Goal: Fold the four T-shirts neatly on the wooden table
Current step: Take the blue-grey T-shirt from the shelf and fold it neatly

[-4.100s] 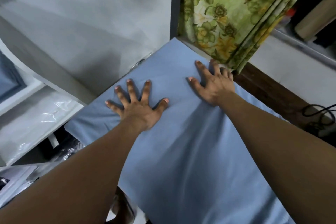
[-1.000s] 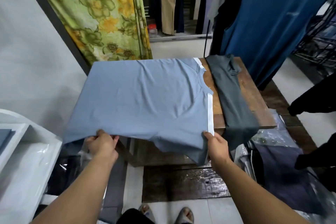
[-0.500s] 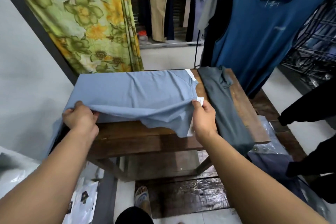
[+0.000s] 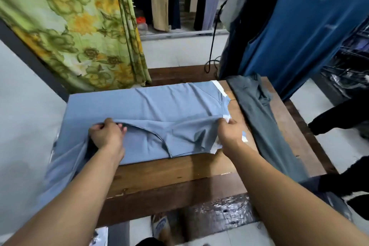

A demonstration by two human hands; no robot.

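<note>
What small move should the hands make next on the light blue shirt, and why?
Probably lay the folded edge down and release it. The left hand and right hand grip the near edge of the light blue T-shirt, folded over its middle on the wooden table, and the flap sits puckered.

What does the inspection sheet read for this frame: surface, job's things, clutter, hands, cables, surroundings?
Surface: wooden table, dark planks.
Job's things: light blue T-shirt spread on it, near part folded over; grey T-shirt to its right, draped over the near edge.
Clutter: shiny plastic wrap below the table.
Hands: left hand and right hand each grip the blue shirt's fold.
Cables: black cable hanging behind the table.
Surroundings: floral curtain, hanging blue tank top.
</note>
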